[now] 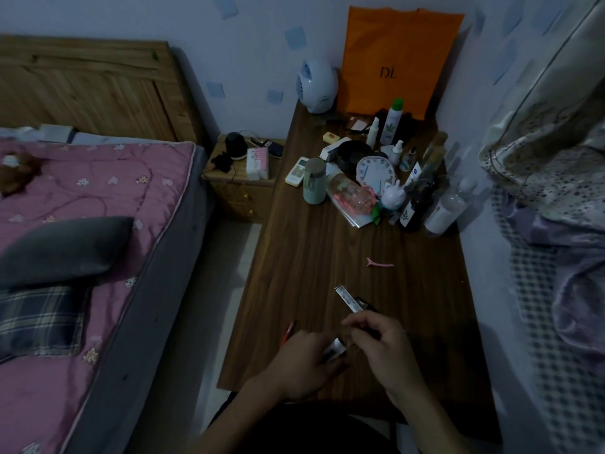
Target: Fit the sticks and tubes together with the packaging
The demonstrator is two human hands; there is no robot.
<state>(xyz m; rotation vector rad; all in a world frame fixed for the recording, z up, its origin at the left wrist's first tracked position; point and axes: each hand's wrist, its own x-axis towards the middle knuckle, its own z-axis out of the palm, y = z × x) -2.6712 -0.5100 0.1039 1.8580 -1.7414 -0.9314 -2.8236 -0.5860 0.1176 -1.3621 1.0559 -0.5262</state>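
Both hands work close together over the near tabletop (327,257): left hand (304,365) grips a small silvery tube (334,350), right hand (381,344) pinches a thin strip (348,299) angling up-left, away from the body.

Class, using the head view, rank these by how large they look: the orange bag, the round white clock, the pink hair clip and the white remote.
1. Orange bag, by far.
2. Round white clock.
3. White remote and pink hair clip look alike; the clip lies nearer the camera, so unranked.

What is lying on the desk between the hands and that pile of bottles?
In the head view, a pink hair clip on otherwise bare wooden desk.
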